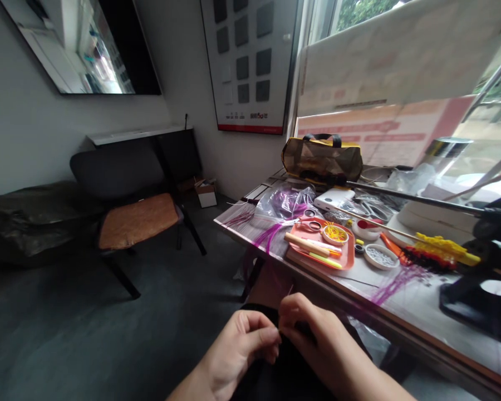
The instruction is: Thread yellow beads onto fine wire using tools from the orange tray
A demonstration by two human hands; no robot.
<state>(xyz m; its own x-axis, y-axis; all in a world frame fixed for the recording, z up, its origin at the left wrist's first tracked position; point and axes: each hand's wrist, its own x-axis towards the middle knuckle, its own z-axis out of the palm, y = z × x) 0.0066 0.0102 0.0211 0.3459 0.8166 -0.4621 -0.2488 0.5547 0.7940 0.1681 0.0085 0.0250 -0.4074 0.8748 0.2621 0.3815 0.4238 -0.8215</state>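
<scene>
Here, we see the left hand (244, 348) with its thumb and index finger pressed together, tips almost against those of the right hand (313, 337), whose fingers are curled together too; anything pinched between them is too small for us to make out. A thin purple strand (291, 289) shows just above the right hand's knuckles, and we cannot tell whether it is gripped. Both hands are low over the dark-clothed lap, just beside the tabletop (421, 306).

Nearest on it we find a coral tray (349, 257) carrying a wooden handle (304, 243), pens and a small dish (335, 243) of yellow pieces, with scissors (313, 225) at its far left edge. Purple fibres (267, 236) spread left of the tray, and a dish of greyish bits (379, 266) stands to its right. Farther back we see a white power bank (334, 198) and a mesh bag (321, 160); well apart, on the floor to the left, stands a chair (137, 221).
</scene>
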